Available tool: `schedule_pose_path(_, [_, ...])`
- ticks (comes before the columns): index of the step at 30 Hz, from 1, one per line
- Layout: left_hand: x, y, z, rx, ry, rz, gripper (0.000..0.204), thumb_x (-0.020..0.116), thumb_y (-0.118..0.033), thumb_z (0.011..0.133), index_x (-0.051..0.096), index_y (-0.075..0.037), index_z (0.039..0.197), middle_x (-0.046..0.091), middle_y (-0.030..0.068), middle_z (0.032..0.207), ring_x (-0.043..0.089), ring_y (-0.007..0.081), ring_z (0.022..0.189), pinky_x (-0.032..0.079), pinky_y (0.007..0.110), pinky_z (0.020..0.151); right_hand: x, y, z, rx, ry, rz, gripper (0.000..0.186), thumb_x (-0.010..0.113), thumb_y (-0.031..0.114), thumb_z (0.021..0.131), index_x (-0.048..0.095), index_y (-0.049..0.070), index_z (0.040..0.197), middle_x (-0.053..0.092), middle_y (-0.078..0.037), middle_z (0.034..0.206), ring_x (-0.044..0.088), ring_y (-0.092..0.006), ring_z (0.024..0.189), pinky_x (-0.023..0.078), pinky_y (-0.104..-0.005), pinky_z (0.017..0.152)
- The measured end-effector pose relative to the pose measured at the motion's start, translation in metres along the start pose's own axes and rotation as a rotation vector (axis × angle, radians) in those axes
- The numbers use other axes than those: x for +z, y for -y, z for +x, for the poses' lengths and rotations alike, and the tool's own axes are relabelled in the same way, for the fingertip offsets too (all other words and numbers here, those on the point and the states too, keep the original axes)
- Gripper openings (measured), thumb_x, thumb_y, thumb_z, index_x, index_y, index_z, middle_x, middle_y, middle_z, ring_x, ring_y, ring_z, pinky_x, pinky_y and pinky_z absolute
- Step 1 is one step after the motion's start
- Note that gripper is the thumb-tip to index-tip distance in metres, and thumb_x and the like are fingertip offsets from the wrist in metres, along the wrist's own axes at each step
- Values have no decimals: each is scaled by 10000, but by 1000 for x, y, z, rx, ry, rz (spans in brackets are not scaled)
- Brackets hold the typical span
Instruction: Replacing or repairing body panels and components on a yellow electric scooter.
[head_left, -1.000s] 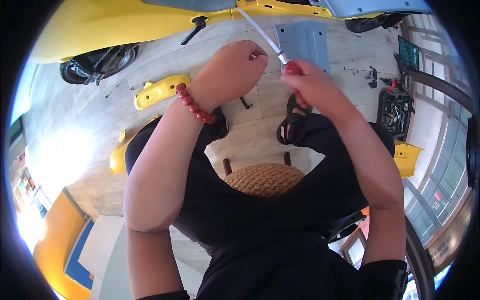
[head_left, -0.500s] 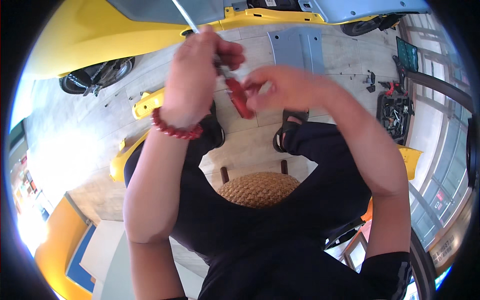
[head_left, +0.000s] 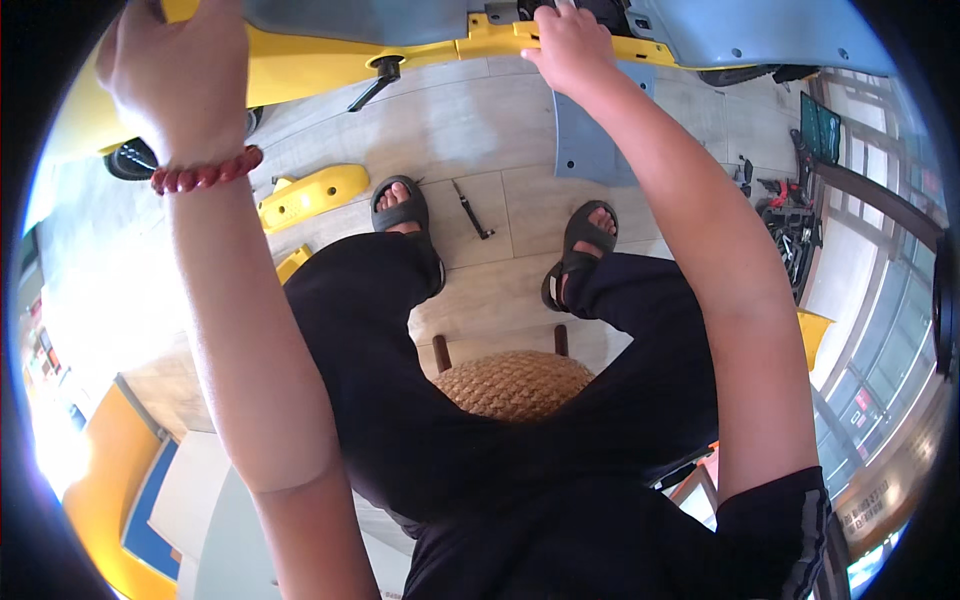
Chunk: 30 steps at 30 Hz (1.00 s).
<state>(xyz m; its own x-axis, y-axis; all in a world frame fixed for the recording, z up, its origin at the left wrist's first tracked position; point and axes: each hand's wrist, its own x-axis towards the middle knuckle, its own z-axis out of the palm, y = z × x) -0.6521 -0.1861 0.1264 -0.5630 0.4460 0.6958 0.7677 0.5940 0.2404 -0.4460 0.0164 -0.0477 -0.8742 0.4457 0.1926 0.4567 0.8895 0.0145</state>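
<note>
My left hand point(head_left: 175, 70) reaches up to the yellow vehicle body point(head_left: 310, 70) at the top left, fingers curled and partly cut off by the frame edge. What it holds is hidden. My right hand point(head_left: 565, 45) is at the yellow rail point(head_left: 480, 40) beside a blue-grey panel point(head_left: 730, 25), fingers bent round something small and silvery that I cannot make out. The red screwdriver handle is not visible. A black bracket point(head_left: 375, 80) hangs from the body between my hands.
On the floor lie a blue-grey plate point(head_left: 580, 140), a yellow part point(head_left: 310, 200), a thin dark tool point(head_left: 470, 215) and an open toolbox point(head_left: 790, 240). I sit on a woven stool point(head_left: 510, 385). A dark-framed window point(head_left: 870, 350) runs along the right.
Both hands have moved apart and up to the vehicle, left hand leftward, right hand toward the rail. The red-handled screwdriver they handled between them has gone out of sight.
</note>
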Motion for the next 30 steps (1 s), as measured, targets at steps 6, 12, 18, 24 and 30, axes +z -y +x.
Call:
schedule_pose_path(6, [14, -19, -21, -69, -61, 62, 548, 742, -110, 787, 575, -154, 1307, 577, 164, 1190, 575, 275, 1103, 481, 389, 955, 13, -15, -14, -53, 239, 148, 324, 706, 303, 816, 536, 72, 965, 645, -102, 945, 627, -321, 923, 448, -486, 762])
schedule_pose_path(12, [12, -9, -4, -9, -11, 188, 605, 700, -557, 762, 683, -34, 1065, 675, 212, 1035, 632, 375, 1010, 478, 424, 911, 12, -9, -16, -42, 149, 142, 321, 717, 298, 802, 537, 67, 934, 661, -105, 884, 640, -317, 875, 452, -470, 721])
schedule_pose_path(18, [25, 10, -20, -206, 49, 96, 663, 687, -536, 776, 619, -29, 1198, 619, 197, 1174, 597, 371, 1094, 467, 423, 941, 15, -8, -24, -42, 91, 181, 306, 734, 250, 782, 522, 75, 916, 641, -93, 856, 627, -321, 864, 452, -456, 753])
schedule_pose_path(24, [25, 19, -18, -161, 104, 154, 669, 618, -530, 812, 576, -57, 1283, 627, 213, 1169, 613, 340, 1081, 501, 436, 892, 13, -15, -32, -93, -261, 211, 334, 733, 224, 777, 560, 67, 1016, 616, -97, 947, 595, -295, 920, 447, -443, 825])
schedule_pose_path(30, [21, 12, -18, -148, 106, 71, 627, 666, -476, 802, 576, -104, 1298, 642, 153, 1172, 609, 341, 1094, 469, 431, 936, 17, -45, -62, 673, -425, 522, 380, 717, 285, 811, 574, 3, 1022, 590, -135, 1009, 589, -282, 929, 472, -426, 807])
